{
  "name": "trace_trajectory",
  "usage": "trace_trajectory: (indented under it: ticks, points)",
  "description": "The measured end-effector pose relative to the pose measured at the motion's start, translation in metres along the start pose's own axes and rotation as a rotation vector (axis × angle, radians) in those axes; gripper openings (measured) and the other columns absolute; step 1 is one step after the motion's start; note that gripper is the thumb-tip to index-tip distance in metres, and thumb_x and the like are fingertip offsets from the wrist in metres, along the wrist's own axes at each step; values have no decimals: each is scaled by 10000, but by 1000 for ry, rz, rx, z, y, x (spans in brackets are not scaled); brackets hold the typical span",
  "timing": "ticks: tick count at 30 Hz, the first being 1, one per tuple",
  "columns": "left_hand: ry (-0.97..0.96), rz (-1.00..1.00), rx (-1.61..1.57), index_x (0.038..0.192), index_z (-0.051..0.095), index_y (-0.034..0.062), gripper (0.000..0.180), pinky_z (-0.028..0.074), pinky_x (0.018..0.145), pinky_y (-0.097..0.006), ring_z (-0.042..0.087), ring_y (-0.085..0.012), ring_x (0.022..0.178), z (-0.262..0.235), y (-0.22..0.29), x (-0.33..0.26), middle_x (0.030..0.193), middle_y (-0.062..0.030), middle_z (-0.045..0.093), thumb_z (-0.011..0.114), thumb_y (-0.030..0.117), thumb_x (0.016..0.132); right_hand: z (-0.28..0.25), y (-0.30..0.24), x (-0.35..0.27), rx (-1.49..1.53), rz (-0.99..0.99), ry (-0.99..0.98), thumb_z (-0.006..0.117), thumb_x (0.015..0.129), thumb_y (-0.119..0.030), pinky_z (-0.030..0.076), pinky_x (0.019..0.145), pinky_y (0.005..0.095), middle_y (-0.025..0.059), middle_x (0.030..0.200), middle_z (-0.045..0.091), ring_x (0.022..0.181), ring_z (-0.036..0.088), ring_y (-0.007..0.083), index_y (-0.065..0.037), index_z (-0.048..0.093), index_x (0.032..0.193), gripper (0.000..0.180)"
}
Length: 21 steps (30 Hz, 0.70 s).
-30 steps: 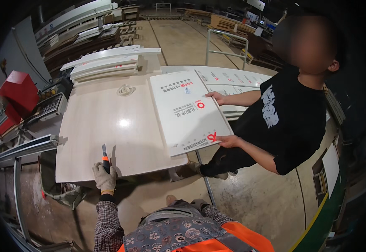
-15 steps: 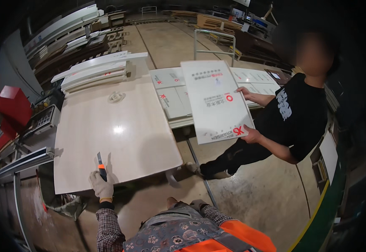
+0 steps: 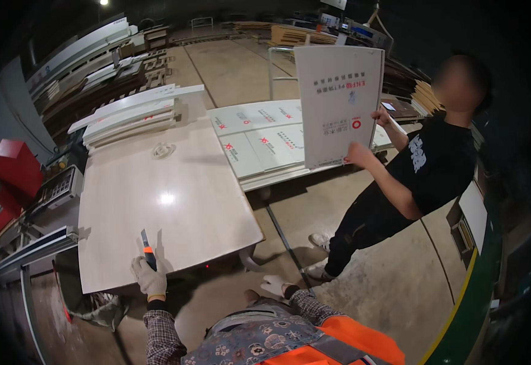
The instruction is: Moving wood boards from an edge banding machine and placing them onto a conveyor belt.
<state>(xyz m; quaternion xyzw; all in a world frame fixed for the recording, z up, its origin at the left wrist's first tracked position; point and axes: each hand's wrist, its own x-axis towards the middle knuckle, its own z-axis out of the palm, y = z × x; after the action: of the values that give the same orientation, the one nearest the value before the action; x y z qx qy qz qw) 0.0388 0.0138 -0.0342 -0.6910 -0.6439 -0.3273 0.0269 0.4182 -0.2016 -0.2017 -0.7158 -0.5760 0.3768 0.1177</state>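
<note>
The left hand (image 3: 150, 278) extends to the tabletop's (image 3: 210, 182) near edge, fingers wrapped round a utility knife (image 3: 148, 250), while the empty right hand (image 3: 274, 284) hangs loosely uncurled.

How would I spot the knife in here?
Find the big pale tabletop, then the gloved left hand at its near edge. That hand holds the knife, tip pointing away. Orange and dark colours set it apart from the pale ring farther back.

red and black print (image 3: 356, 123) marks the held panel (image 3: 338, 104) and flat white boards (image 3: 256, 143), white print (image 3: 417, 153) the shirt (image 3: 445, 164).
</note>
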Motion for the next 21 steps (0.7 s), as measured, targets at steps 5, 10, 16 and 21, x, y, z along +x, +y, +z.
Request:
trace_trajectory:
  ticks: [5,10,16,21]
  points:
    - [-59,43,-27,1113,590,-47,407,440,989,-484,528,-405,1148,-6,-4,0,1188,-206,570,682,271,876,-38,-101,1,198,-237,130,582,956,-343,516,966,432,188,1205,678,1107,659,347,-92,665,1232,381]
    - [-83,115,-27,1125,587,-34,419,427,1003,-501,520,-398,1157,-17,-12,0,1196,-192,574,682,275,858,-45,-170,-4,74,-292,41,581,958,-302,494,1024,417,155,1224,684,1150,646,317,-123,689,1226,340]
    - [-82,171,-72,1046,596,-43,373,430,997,-497,521,-398,1149,-19,-21,0,1155,-188,595,679,290,898,-24,-201,-13,22,-313,-9,586,938,-285,503,1005,425,142,1178,703,1127,655,330,-128,701,1197,323]
    - [-96,220,-115,1104,579,-50,424,418,1014,-510,514,-411,1175,-20,-29,-1,1211,-208,578,680,309,903,-19,-226,-26,41,-291,-8,599,917,-292,510,984,426,136,1156,708,1105,663,327,-141,707,1185,327]
